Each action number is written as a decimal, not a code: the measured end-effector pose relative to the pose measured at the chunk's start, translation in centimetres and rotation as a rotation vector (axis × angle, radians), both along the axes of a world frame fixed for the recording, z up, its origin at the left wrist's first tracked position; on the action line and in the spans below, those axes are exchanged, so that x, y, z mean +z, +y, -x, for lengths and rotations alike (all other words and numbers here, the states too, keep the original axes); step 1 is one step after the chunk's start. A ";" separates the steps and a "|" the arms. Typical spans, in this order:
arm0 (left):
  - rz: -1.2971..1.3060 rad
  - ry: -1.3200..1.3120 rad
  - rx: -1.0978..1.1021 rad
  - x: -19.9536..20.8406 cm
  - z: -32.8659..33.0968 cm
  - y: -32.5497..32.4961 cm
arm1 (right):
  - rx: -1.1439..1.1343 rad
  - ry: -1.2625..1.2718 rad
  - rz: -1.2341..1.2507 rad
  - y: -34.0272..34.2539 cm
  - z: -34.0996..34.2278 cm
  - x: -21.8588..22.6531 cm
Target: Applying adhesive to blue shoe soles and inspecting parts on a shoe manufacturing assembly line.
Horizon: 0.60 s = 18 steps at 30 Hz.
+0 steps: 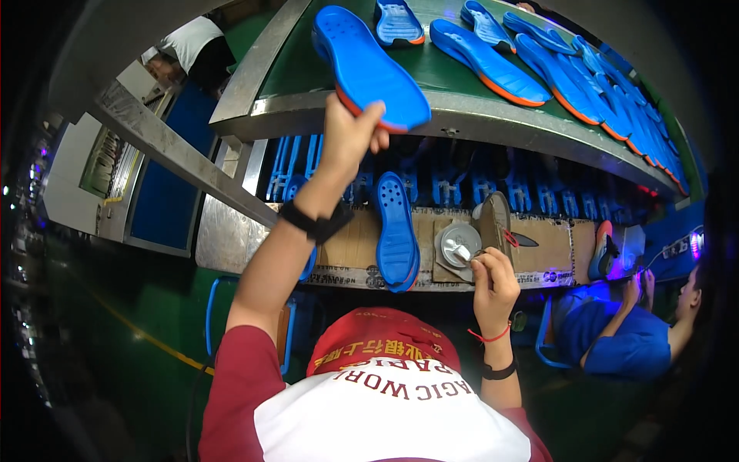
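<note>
My left hand is raised to the near edge of the green belt, its fingers closed on the front end of a blue shoe sole with an orange rim. Over the workbench, my right hand pinches at the side of a round white dish. A small pale strip rests in the dish near its fingertips; whether they grip it or a thin handle is too small to tell. Between my arms a second blue sole lies on the cardboard-covered bench. Part of another sole is hidden behind my left forearm.
Several blue soles lie on the green belt behind a metal rail. On the bench are a dark blade-shaped thing and an orange-edged shoe part. A co-worker in blue sits at right; another person bends at far left.
</note>
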<state>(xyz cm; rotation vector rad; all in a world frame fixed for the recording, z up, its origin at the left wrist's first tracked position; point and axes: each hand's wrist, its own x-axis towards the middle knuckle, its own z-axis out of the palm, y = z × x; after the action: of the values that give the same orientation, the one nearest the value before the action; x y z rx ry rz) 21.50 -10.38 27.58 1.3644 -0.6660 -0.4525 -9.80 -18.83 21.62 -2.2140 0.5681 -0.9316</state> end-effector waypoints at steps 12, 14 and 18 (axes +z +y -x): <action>0.059 -0.249 0.290 -13.7 6.2 3.2 | -0.115 0.459 0.177 -2.2 -0.5 -11.6; -0.473 -0.207 0.231 -21.2 8.6 6.7 | -0.156 0.530 0.149 -2.8 -0.6 -13.7; -0.801 -0.010 0.009 -32.1 12.8 10.0 | -0.137 0.607 0.149 -4.4 -0.6 -16.5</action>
<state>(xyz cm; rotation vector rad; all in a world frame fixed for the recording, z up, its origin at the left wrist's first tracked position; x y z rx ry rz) 8.70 -0.34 -4.55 2.1194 -0.4974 -0.7509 -9.21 -23.23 5.08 -2.6229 0.9576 -0.3528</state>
